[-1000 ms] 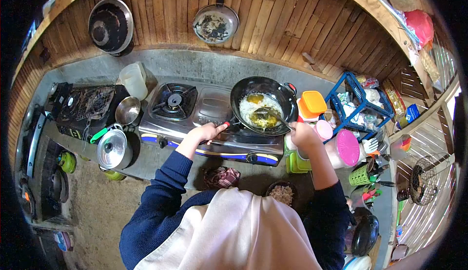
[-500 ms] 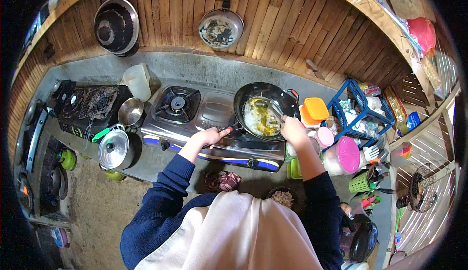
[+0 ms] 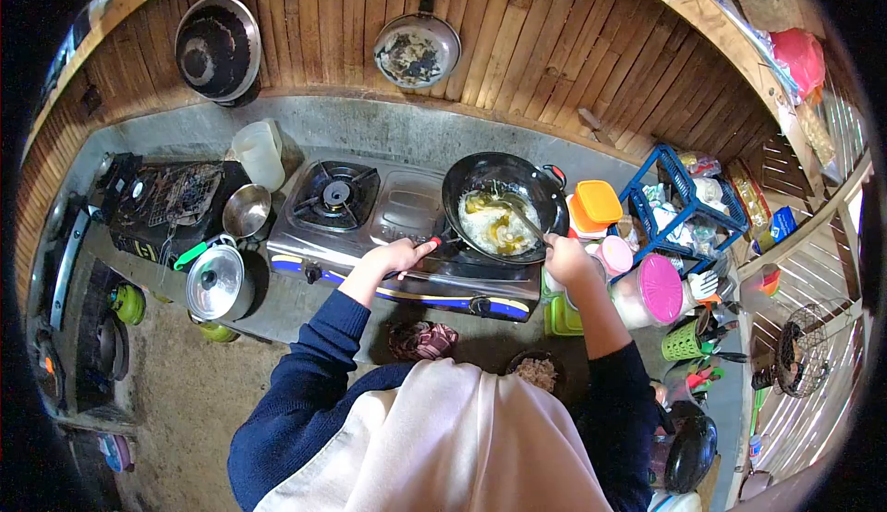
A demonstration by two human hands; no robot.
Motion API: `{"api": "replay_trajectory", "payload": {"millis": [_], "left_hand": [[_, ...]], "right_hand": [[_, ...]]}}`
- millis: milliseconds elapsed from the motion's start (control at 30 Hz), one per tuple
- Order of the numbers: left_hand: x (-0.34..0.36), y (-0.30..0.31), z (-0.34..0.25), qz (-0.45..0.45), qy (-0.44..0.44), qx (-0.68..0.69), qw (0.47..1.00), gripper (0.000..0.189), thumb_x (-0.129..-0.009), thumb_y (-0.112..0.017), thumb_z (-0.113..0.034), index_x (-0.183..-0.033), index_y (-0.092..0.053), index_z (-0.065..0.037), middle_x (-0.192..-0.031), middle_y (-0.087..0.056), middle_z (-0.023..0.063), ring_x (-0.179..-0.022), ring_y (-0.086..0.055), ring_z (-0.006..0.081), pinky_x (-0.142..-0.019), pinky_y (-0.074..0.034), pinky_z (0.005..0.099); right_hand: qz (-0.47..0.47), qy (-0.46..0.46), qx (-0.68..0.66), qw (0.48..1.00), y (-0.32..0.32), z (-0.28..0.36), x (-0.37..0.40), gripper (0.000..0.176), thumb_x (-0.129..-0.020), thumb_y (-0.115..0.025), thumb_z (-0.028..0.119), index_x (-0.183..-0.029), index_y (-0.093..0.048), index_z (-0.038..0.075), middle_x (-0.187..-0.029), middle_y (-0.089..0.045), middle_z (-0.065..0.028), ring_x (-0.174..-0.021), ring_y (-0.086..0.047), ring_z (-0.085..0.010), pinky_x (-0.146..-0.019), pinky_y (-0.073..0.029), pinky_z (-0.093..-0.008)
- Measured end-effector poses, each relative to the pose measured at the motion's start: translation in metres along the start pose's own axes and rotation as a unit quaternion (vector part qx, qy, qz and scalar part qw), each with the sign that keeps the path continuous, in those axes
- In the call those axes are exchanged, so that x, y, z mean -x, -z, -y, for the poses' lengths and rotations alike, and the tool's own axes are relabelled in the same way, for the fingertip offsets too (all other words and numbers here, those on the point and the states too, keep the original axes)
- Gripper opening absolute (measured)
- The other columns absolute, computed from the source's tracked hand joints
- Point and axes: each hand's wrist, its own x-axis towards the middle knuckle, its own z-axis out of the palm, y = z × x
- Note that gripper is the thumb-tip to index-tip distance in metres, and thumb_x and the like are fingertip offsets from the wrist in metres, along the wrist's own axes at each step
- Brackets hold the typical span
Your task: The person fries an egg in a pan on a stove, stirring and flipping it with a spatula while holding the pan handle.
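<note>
While left hand (image 3: pixel 399 256) grips wok (image 3: pixel 488 170), right hand (image 3: pixel 566 260) spatula (image 3: pixel 528 223), its tip indistinct

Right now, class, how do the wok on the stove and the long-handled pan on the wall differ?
The wok sits on the stove; the pan hangs on the wall. The wok looks black; the pan, patchy grey. The left hand holds the wok's handle; no hand touches the pan. Both are round.

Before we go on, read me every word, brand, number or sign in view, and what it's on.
Nothing reads clearly.
Gas stove: faint marks on the top, perhaps lettering, too blurred.
Black stove at far left: yellowish marks on its front, too small.
Blue packet: any print too small.
Wok: none visible.
</note>
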Motion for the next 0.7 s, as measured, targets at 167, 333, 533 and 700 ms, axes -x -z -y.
{"api": "replay_trajectory", "payload": {"millis": [167, 333, 533, 700], "left_hand": [[0.001, 0.000, 0.000, -0.002, 0.001, 0.004, 1.000, 0.073, -0.083, -0.033, -0.066, -0.074, -0.058, 0.002, -0.045, -0.048, 0.0074, -0.041, -0.049, 0.0188, -0.046, -0.040, 0.0329], [-0.004, -0.002, 0.005, -0.002, -0.007, 0.020, 1.000, 0.072, -0.083, -0.034, -0.065, -0.076, -0.058, 0.002, -0.045, -0.047, 0.0062, -0.039, -0.046, 0.0182, -0.044, -0.039, 0.0321], [-0.010, -0.004, 0.009, -0.004, 0.002, 0.026, 1.000, 0.070, -0.083, -0.036, -0.064, -0.075, -0.058, 0.002, -0.046, -0.046, 0.0055, -0.038, -0.045, 0.0171, -0.043, -0.038, 0.0309], [-0.008, -0.003, 0.008, -0.018, -0.009, 0.028, 0.999, 0.070, -0.083, -0.037, -0.064, -0.075, -0.058, 0.002, -0.047, -0.046, 0.0053, -0.038, -0.044, 0.0167, -0.041, -0.036, 0.0308]], "right_hand": [[0.018, -0.015, 0.038, 0.999, 0.035, 0.026, 0.035, 0.027, -0.073, -0.048, 0.006, -0.096, -0.061, 0.005, -0.074, -0.061, -0.0224, -0.073, -0.061, -0.0371, -0.068, -0.049, -0.0451], [-0.028, 0.083, 0.049, 0.995, 0.037, 0.011, 0.058, 0.018, -0.075, -0.048, 0.010, -0.086, -0.061, 0.005, -0.069, -0.059, -0.0214, -0.067, -0.060, -0.0362, -0.061, -0.047, -0.0471], [0.008, 0.108, 0.070, 0.992, 0.060, 0.008, 0.076, 0.014, -0.074, -0.050, 0.009, -0.079, -0.062, 0.005, -0.074, -0.058, -0.0192, -0.073, -0.057, -0.0373, -0.064, -0.043, -0.0469], [-0.007, 0.092, 0.016, 0.996, 0.067, 0.009, 0.079, 0.013, -0.073, -0.051, 0.008, -0.079, -0.062, 0.004, -0.068, -0.056, -0.0180, -0.066, -0.054, -0.0376, -0.062, -0.042, -0.0470]]}}
